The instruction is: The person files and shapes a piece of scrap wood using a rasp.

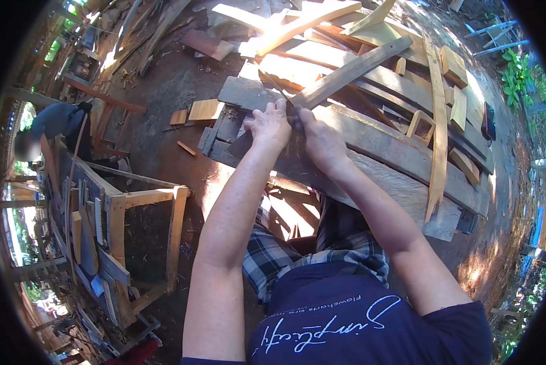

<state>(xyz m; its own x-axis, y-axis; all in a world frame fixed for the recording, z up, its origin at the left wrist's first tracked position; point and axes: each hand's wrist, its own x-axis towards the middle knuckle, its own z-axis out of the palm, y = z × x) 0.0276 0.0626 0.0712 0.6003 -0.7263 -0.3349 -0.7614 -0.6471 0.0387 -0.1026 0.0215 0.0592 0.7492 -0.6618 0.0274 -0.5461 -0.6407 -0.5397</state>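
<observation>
Both hands are close together over the left part of a low bench of grey planks (382,146). My left hand (268,126) has its fingers bent at a dark, thin tool (276,85), whose narrow end points up and left; the exact grip is unclear. My right hand (321,140) is closed beside it, near the tool's lower part, and what its fingers hold is partly hidden. A grey-brown board (355,72) lies slantwise across the bench, its lower end next to my hands.
Wood offcuts (206,110) lie left of the bench. A long curved strip (436,128) crosses its right side, near a dark phone-like object (489,120). At left, a person (60,125) bends by a wooden frame (145,198).
</observation>
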